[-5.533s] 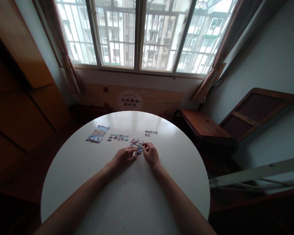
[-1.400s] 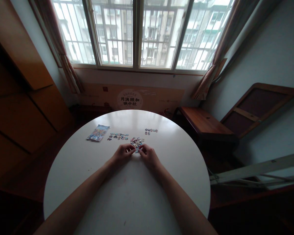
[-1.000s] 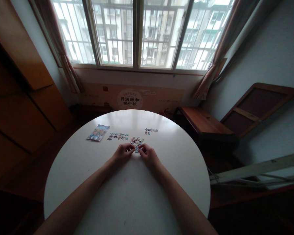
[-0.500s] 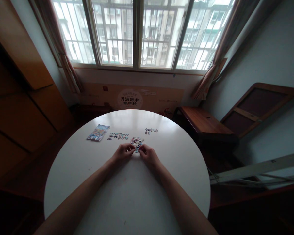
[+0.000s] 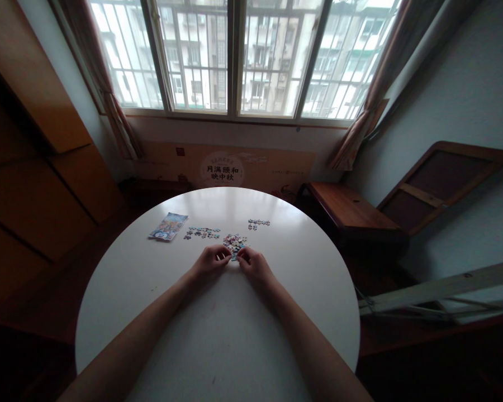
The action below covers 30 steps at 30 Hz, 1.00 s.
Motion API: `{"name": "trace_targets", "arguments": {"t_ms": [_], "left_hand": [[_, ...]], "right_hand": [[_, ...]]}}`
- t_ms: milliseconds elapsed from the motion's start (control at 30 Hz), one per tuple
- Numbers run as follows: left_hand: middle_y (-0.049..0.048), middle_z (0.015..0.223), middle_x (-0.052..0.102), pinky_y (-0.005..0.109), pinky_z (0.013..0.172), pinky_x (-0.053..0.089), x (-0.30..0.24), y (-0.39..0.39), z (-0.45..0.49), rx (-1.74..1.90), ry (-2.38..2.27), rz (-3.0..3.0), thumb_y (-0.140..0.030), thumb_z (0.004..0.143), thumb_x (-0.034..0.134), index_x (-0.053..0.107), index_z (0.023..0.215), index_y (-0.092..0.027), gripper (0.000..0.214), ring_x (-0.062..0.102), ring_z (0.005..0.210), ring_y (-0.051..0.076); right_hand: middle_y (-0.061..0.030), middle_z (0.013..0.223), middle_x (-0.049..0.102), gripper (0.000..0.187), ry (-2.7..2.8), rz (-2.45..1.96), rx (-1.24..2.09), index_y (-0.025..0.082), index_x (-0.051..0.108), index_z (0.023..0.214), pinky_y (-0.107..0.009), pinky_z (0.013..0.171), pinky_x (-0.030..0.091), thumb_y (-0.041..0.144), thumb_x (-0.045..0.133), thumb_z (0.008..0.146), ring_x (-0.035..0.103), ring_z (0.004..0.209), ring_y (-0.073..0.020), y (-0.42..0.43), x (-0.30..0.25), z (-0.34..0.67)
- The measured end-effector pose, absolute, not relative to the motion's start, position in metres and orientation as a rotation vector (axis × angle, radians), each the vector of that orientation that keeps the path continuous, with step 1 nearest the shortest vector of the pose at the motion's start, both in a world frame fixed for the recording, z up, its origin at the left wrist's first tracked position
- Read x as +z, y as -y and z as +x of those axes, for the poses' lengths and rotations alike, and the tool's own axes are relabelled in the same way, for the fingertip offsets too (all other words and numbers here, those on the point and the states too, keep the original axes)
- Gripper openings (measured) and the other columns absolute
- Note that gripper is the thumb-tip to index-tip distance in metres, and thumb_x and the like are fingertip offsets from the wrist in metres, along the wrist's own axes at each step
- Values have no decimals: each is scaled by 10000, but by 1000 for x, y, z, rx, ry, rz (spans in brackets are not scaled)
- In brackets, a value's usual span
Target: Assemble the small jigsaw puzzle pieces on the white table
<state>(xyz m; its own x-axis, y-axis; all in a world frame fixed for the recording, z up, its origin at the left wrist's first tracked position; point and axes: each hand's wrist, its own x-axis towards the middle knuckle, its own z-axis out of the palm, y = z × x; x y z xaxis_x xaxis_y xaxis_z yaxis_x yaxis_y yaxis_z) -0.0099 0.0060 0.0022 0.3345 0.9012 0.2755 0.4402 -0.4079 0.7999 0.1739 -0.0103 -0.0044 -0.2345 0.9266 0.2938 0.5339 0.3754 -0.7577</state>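
Observation:
A heap of small jigsaw puzzle pieces (image 5: pixel 235 242) lies on the round white table (image 5: pixel 218 329). My left hand (image 5: pixel 213 257) rests at the heap's near left side, its fingers curled and the tips pinched together. At the near right side is my right hand (image 5: pixel 251 260), also curled, with thumb and fingers closed at the edge of the pile. Whatever sits between the fingertips is too small to make out. Left of the heap, several pieces are laid out in loose rows (image 5: pixel 203 232). A smaller group of pieces (image 5: pixel 259 224) lies beyond it to the right.
A colourful printed sheet or packet (image 5: pixel 168 226) lies on the table's far left. Behind the table stand a printed cardboard panel (image 5: pixel 260 167) and barred windows. A low wooden bench (image 5: pixel 352 206) is at the back right, and a wooden cabinet (image 5: pixel 75 178) at the left.

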Motion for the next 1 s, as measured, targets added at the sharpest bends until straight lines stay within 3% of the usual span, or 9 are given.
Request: {"name": "trace_targets", "arguments": {"t_ms": [1000], "left_hand": [[28,704,662,171,508,401,0,-7,-10,951,-1164,1990,-270,760,590,674,772,-110,181,530,575,90]], "right_hand": [[-8,670,613,125,1909,-1270,656,163,633,817,-212,602,395,233,533,792,536,616,-127,11,-3,174]]}}
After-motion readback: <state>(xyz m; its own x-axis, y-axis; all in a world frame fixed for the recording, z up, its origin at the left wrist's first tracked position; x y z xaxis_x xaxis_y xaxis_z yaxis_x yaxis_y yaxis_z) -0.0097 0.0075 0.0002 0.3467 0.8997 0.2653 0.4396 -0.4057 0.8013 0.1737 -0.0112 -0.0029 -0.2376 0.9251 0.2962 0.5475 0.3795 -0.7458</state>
